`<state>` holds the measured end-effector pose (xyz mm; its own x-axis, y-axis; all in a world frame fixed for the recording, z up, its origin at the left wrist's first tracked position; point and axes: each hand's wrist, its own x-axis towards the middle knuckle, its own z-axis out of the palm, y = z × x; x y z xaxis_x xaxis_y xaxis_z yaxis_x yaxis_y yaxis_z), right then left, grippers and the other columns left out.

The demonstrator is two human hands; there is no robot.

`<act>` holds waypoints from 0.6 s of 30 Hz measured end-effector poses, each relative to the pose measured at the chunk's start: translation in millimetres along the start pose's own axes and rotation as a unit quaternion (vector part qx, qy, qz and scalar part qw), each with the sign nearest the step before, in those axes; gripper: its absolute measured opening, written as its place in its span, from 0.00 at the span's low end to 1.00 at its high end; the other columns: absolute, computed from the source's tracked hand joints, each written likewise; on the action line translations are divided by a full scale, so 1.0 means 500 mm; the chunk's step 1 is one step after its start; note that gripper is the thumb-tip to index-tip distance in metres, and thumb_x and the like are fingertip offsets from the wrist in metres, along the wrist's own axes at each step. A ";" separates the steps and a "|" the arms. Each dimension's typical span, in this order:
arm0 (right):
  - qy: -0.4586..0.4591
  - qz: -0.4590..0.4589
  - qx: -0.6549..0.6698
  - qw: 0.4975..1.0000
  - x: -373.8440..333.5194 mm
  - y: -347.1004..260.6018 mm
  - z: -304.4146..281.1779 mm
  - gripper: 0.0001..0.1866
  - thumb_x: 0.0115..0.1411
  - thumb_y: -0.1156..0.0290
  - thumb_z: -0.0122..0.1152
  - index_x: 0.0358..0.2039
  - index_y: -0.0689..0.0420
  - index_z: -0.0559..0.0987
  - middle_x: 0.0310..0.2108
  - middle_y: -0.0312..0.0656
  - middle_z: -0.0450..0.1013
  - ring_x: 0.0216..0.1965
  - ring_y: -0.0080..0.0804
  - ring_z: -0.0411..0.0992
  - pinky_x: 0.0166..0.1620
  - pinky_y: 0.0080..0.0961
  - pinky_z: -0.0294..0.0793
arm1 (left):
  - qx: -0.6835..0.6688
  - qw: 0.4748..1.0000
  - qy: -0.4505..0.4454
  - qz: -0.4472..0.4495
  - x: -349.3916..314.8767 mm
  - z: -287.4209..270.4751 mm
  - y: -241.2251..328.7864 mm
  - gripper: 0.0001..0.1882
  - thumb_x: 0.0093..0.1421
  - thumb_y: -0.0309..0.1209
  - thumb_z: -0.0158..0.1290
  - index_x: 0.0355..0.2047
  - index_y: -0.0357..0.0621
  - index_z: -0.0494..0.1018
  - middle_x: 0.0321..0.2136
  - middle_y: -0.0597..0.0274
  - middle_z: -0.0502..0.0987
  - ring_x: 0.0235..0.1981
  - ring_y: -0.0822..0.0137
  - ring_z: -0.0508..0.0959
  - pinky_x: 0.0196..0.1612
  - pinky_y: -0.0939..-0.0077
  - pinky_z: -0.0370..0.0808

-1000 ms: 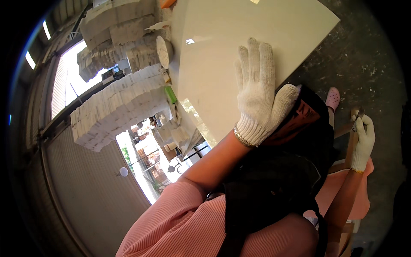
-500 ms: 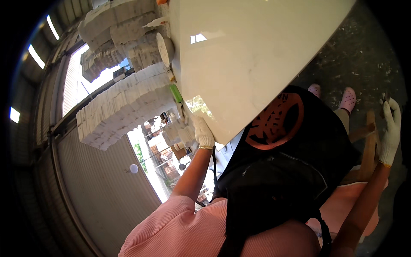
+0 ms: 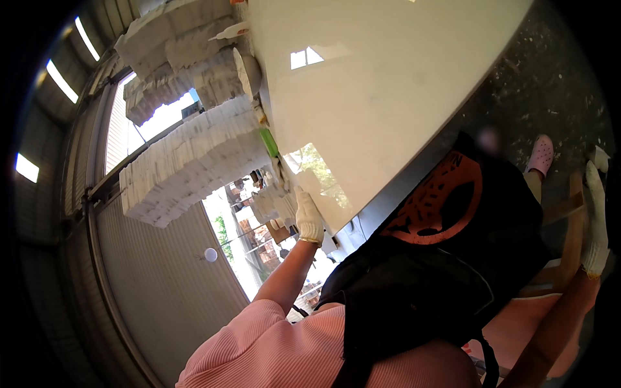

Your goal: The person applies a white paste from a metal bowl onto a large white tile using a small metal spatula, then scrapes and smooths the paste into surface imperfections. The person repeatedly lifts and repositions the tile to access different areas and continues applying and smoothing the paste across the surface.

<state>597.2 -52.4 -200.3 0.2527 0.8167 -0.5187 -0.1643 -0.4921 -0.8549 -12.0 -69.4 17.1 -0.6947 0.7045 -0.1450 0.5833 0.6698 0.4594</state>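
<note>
A large glossy white slab [image 3: 375,97] stretches away in front of me. My left hand [image 3: 309,218], in a white knit glove, rests at its near left corner, with the fingers stretched out along the edge. At the far right, my gloved right hand [image 3: 595,220] hangs low beside a wooden frame [image 3: 570,223]. Its fingers are close together, with a small pale flat piece [image 3: 600,158] at their tips; what this piece is cannot be made out. A green cylindrical object [image 3: 268,142] lies by the slab's left edge, ahead of my left hand.
Stacks of pale slabs or sheets [image 3: 194,155] stand beyond the left edge. A round pale dish-like object [image 3: 248,71] sits near the slab. My black apron [image 3: 414,284] hangs against the slab's near edge. A pink clog [image 3: 542,154] is on the dark, speckled floor [image 3: 537,84].
My right hand has turned and lowered a little, its fingers now straighter and closer together. The left hand has shifted slightly right and down in the picture, still at the slab's corner.
</note>
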 end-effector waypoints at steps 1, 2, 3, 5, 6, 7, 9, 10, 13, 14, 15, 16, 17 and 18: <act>-0.016 -0.021 0.035 0.999 -0.008 -0.061 0.005 0.10 0.64 0.73 0.61 0.45 0.61 0.77 0.42 0.36 0.74 0.42 0.21 0.69 0.48 0.19 0.69 | -0.025 0.999 -0.011 -0.029 -0.010 0.009 0.017 0.34 0.73 0.51 0.39 0.70 0.40 0.55 0.44 0.54 0.78 0.43 0.66 0.80 0.43 0.78 0.77; -0.026 -0.041 0.064 0.997 -0.020 -0.111 0.011 0.08 0.61 0.78 0.64 0.41 0.65 0.78 0.40 0.39 0.75 0.38 0.23 0.69 0.44 0.19 0.70 | -0.035 0.999 -0.017 -0.036 -0.011 0.021 0.038 0.33 0.72 0.53 0.39 0.65 0.38 0.60 0.44 0.55 0.79 0.41 0.66 0.80 0.43 0.77 0.78; -0.031 -0.042 0.062 0.997 -0.024 -0.120 0.013 0.08 0.61 0.79 0.64 0.40 0.65 0.78 0.40 0.39 0.74 0.37 0.21 0.68 0.43 0.18 0.69 | -0.045 0.998 -0.014 -0.048 -0.024 0.029 0.052 0.33 0.71 0.54 0.40 0.60 0.37 0.65 0.44 0.56 0.79 0.40 0.66 0.81 0.42 0.76 0.79; -0.036 -0.059 0.070 0.995 -0.031 -0.115 0.015 0.08 0.60 0.79 0.64 0.40 0.65 0.78 0.40 0.40 0.75 0.39 0.24 0.70 0.45 0.21 0.70 | -0.050 0.998 -0.011 -0.039 -0.025 0.026 0.051 0.34 0.70 0.57 0.41 0.55 0.35 0.71 0.43 0.56 0.80 0.38 0.65 0.82 0.40 0.75 0.80; -0.039 -0.067 0.073 0.994 -0.033 -0.109 0.016 0.08 0.60 0.79 0.64 0.40 0.65 0.78 0.40 0.41 0.75 0.40 0.26 0.71 0.46 0.22 0.71 | -0.047 0.999 -0.013 -0.023 -0.010 0.016 0.030 0.35 0.70 0.58 0.41 0.55 0.35 0.71 0.43 0.56 0.80 0.37 0.64 0.82 0.39 0.75 0.81; -0.041 -0.119 0.035 0.991 -0.030 -0.099 0.013 0.08 0.59 0.80 0.65 0.39 0.65 0.78 0.40 0.42 0.76 0.41 0.28 0.72 0.48 0.24 0.71 | -0.045 0.999 -0.017 -0.006 -0.007 0.024 0.045 0.35 0.70 0.58 0.41 0.54 0.34 0.71 0.42 0.55 0.80 0.37 0.64 0.82 0.38 0.74 0.81; -0.045 -0.220 -0.045 0.973 -0.021 -0.078 0.007 0.08 0.58 0.80 0.65 0.38 0.65 0.78 0.40 0.43 0.76 0.43 0.32 0.74 0.50 0.28 0.72 | -0.072 0.994 -0.003 -0.079 -0.010 0.039 0.072 0.36 0.69 0.60 0.40 0.53 0.34 0.72 0.41 0.55 0.81 0.36 0.64 0.83 0.38 0.74 0.81; -0.045 -0.219 -0.059 0.973 -0.017 -0.077 0.007 0.08 0.57 0.81 0.65 0.38 0.65 0.79 0.40 0.44 0.77 0.44 0.33 0.74 0.51 0.29 0.72 | -0.085 0.990 0.007 -0.116 -0.022 0.053 0.099 0.37 0.69 0.60 0.40 0.53 0.34 0.73 0.40 0.55 0.81 0.36 0.64 0.83 0.38 0.74 0.81; -0.037 -0.228 -0.096 0.968 -0.034 -0.094 0.014 0.07 0.56 0.81 0.65 0.36 0.65 0.79 0.40 0.46 0.77 0.45 0.37 0.75 0.53 0.31 0.72 | -0.058 0.990 0.023 -0.128 -0.053 0.064 0.128 0.38 0.69 0.61 0.38 0.52 0.34 0.74 0.38 0.56 0.81 0.36 0.66 0.82 0.38 0.76 0.80; -0.034 -0.227 -0.105 0.968 -0.034 -0.098 0.019 0.07 0.55 0.81 0.65 0.36 0.65 0.80 0.39 0.46 0.77 0.45 0.37 0.75 0.53 0.31 0.72 | -0.056 0.992 0.027 -0.113 -0.051 0.066 0.130 0.37 0.69 0.61 0.39 0.49 0.35 0.74 0.34 0.56 0.81 0.33 0.64 0.82 0.36 0.74 0.80; -0.030 -0.228 -0.113 0.967 -0.035 -0.101 0.023 0.06 0.55 0.81 0.65 0.35 0.65 0.80 0.39 0.46 0.77 0.45 0.37 0.75 0.52 0.31 0.72 | -0.056 0.993 0.032 -0.098 -0.050 0.068 0.131 0.35 0.69 0.60 0.40 0.46 0.35 0.75 0.30 0.55 0.80 0.30 0.62 0.81 0.34 0.72 0.80; -0.030 -0.228 -0.120 0.966 -0.035 -0.103 0.024 0.06 0.55 0.81 0.65 0.35 0.65 0.80 0.39 0.46 0.77 0.45 0.37 0.75 0.52 0.31 0.72 | -0.055 0.994 0.037 -0.083 -0.048 0.070 0.133 0.34 0.69 0.59 0.40 0.44 0.36 0.76 0.27 0.55 0.80 0.27 0.61 0.81 0.31 0.70 0.80; -0.030 -0.229 -0.127 0.965 -0.036 -0.104 0.024 0.06 0.55 0.81 0.66 0.35 0.65 0.80 0.38 0.46 0.77 0.45 0.37 0.75 0.52 0.31 0.72 | -0.052 0.995 0.029 -0.076 -0.046 0.068 0.129 0.34 0.69 0.59 0.41 0.44 0.36 0.76 0.27 0.55 0.80 0.27 0.61 0.81 0.32 0.70 0.80; -0.030 -0.230 -0.134 0.963 -0.035 -0.104 0.024 0.06 0.55 0.81 0.66 0.34 0.65 0.80 0.38 0.45 0.77 0.44 0.37 0.75 0.52 0.31 0.72 | -0.050 0.996 0.021 -0.069 -0.043 0.063 0.122 0.34 0.69 0.59 0.41 0.44 0.36 0.76 0.28 0.56 0.80 0.27 0.61 0.81 0.32 0.70 0.80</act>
<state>589.9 -37.4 -146.7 0.1829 0.9790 -0.0898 0.2057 -0.1275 -0.9703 51.6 -36.3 20.7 -0.7833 0.5961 -0.1763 0.4386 0.7310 0.5227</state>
